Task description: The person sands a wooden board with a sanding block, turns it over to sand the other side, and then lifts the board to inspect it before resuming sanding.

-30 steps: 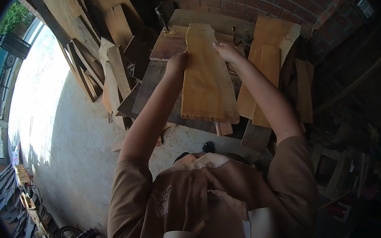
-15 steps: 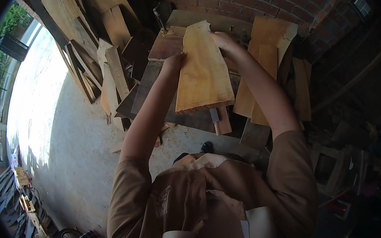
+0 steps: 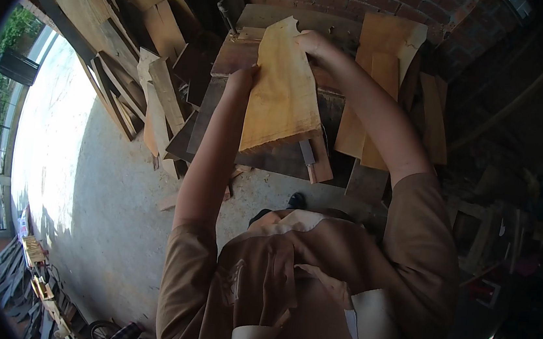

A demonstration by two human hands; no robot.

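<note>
We're holding board [image 3: 284,89] over dark tabletop [image 3: 222,122], left hand [image 3: 244,75] and right hand [image 3: 311,44] grasping opposite long edges, grip partly hidden. Uneven edge could be slipping from right hand; near end, if dipping, could be knocking small wood piece [image 3: 323,163].

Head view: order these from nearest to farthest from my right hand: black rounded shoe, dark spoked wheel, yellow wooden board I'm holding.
Nearest your right hand first:
1. Yellow wooden board: in its grip, upper centre.
2. Black rounded shoe: below, near picture centre.
3. Dark spoked wheel: bottom left.
</note>
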